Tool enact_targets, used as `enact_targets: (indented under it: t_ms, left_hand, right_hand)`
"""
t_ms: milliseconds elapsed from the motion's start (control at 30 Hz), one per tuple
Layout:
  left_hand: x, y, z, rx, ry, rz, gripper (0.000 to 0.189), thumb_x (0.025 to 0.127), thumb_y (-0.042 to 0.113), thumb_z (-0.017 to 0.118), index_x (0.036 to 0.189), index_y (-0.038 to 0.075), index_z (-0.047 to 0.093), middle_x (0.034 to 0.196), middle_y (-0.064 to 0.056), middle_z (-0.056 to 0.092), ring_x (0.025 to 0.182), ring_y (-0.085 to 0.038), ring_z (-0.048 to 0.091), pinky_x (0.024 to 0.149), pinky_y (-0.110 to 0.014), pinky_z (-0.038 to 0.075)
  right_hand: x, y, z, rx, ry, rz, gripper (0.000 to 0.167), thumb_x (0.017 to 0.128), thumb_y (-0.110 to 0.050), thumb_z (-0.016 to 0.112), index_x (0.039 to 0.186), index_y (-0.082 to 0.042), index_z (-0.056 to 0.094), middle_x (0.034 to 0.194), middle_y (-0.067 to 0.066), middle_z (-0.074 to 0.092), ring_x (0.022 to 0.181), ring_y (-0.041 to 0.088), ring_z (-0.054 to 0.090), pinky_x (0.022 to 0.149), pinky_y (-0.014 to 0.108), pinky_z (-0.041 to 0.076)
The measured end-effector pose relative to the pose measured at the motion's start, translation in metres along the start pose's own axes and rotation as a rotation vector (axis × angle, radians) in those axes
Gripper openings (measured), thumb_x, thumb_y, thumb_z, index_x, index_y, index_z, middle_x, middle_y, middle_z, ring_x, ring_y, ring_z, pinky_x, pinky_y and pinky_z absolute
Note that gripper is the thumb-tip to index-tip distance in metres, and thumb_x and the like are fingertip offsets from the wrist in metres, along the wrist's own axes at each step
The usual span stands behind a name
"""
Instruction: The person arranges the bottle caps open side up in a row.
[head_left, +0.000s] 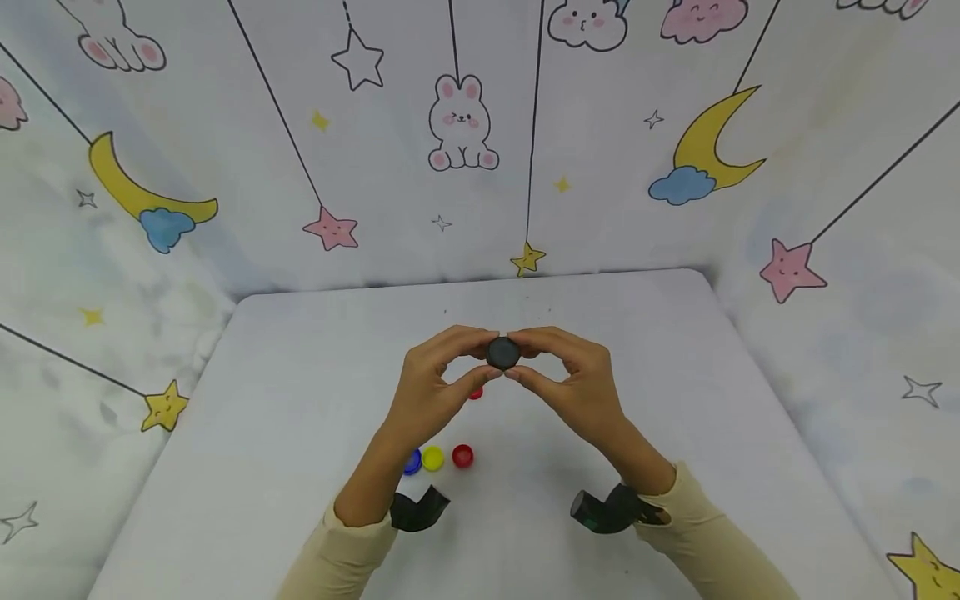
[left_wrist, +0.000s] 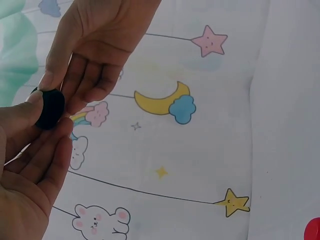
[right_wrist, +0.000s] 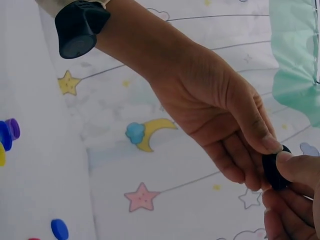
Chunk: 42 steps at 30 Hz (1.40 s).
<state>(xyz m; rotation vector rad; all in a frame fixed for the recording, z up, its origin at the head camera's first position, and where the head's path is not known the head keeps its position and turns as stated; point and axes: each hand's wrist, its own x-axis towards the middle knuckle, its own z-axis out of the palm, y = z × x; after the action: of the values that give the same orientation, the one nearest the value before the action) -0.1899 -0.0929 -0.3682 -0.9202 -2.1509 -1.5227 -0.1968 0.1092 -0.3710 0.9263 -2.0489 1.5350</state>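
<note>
A small black disc (head_left: 503, 353), round and thick like a bottle cap, is raised above the white table between both hands. My left hand (head_left: 442, 379) pinches its left edge between thumb and fingers, and my right hand (head_left: 573, 377) pinches the right edge the same way. In the left wrist view, the thumbs lie against the near face of the black disc (left_wrist: 53, 109) and the fingers curl behind it. The right wrist view shows the black disc (right_wrist: 276, 171) edge-on between the two sets of fingertips.
Below the left forearm lie a red cap (head_left: 462, 456), a yellow cap (head_left: 432, 458) and a partly hidden blue cap (head_left: 412, 462). Another red piece (head_left: 476, 394) peeks out under the left hand. A purple cap (right_wrist: 14, 129) and a blue disc (right_wrist: 59, 229) appear in the right wrist view.
</note>
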Motion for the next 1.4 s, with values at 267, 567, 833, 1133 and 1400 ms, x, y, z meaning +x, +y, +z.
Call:
enact_targets:
  t_ms: [267, 567, 833, 1133, 1400]
  left_hand:
    - [0.000, -0.002, 0.011, 0.121, 0.029, 0.059, 0.039, 0.082, 0.002, 0.076, 0.120, 0.003, 0.066, 0.110, -0.009, 0.069, 0.097, -0.018, 0.065, 0.088, -0.028, 0.055]
    - [-0.003, 0.001, 0.009, 0.196, 0.063, 0.189, 0.038, 0.082, 0.000, 0.075, 0.119, -0.001, 0.065, 0.108, -0.012, 0.068, 0.091, -0.019, 0.068, 0.081, -0.024, 0.057]
    - [-0.003, -0.003, 0.008, 0.115, 0.071, 0.140, 0.036, 0.095, 0.031, 0.062, 0.115, 0.001, 0.068, 0.097, -0.008, 0.071, 0.083, -0.015, 0.064, 0.078, -0.025, 0.056]
    - [-0.002, -0.005, 0.006, -0.031, 0.009, -0.077, 0.030, 0.096, 0.030, 0.062, 0.102, 0.002, 0.072, 0.081, -0.008, 0.072, 0.070, -0.012, 0.067, 0.066, -0.027, 0.056]
    - [-0.013, -0.011, 0.004, 0.026, -0.056, -0.061, 0.034, 0.088, 0.004, 0.071, 0.121, 0.003, 0.065, 0.103, -0.009, 0.071, 0.085, -0.015, 0.068, 0.080, -0.029, 0.057]
  right_hand:
    - [-0.004, 0.006, -0.008, -0.044, -0.006, 0.028, 0.041, 0.072, 0.005, 0.083, 0.111, -0.002, 0.072, 0.103, 0.009, 0.073, 0.091, 0.013, 0.065, 0.084, 0.019, 0.053]
    - [-0.007, -0.004, 0.007, -0.362, 0.112, -0.316, 0.033, 0.095, -0.023, 0.066, 0.113, 0.005, 0.069, 0.099, 0.015, 0.074, 0.080, 0.024, 0.071, 0.071, 0.033, 0.060]
    - [-0.007, -0.008, 0.012, -0.458, 0.122, -0.471, 0.031, 0.098, -0.023, 0.061, 0.114, 0.003, 0.069, 0.101, 0.014, 0.073, 0.079, 0.026, 0.069, 0.064, 0.035, 0.058]
    - [-0.010, 0.004, 0.010, -0.430, 0.054, -0.448, 0.026, 0.090, -0.010, 0.071, 0.114, 0.001, 0.069, 0.089, 0.011, 0.071, 0.078, 0.023, 0.065, 0.064, 0.031, 0.056]
    - [-0.016, 0.013, 0.007, -0.411, 0.026, -0.362, 0.036, 0.095, -0.032, 0.062, 0.108, 0.000, 0.070, 0.082, 0.009, 0.070, 0.072, 0.020, 0.065, 0.061, 0.033, 0.055]
